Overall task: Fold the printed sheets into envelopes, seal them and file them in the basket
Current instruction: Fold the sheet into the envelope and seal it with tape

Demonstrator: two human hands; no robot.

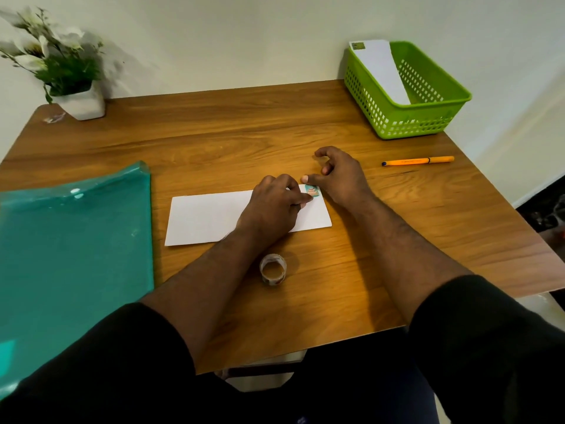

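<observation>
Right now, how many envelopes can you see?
2: one envelope flat on the table under both hands, another standing in the green basket. More could hide behind it.

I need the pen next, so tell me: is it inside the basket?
No. The pen lies on the table, apart from the basket, which holds an envelope.

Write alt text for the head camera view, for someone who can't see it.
Two hands press a small stamp-like sticker onto the corner of a white envelope on a wooden table: left hand on the envelope, right hand beside the sticker. A sticker roll sits nearer; a green basket holding another envelope stands far right.
</observation>
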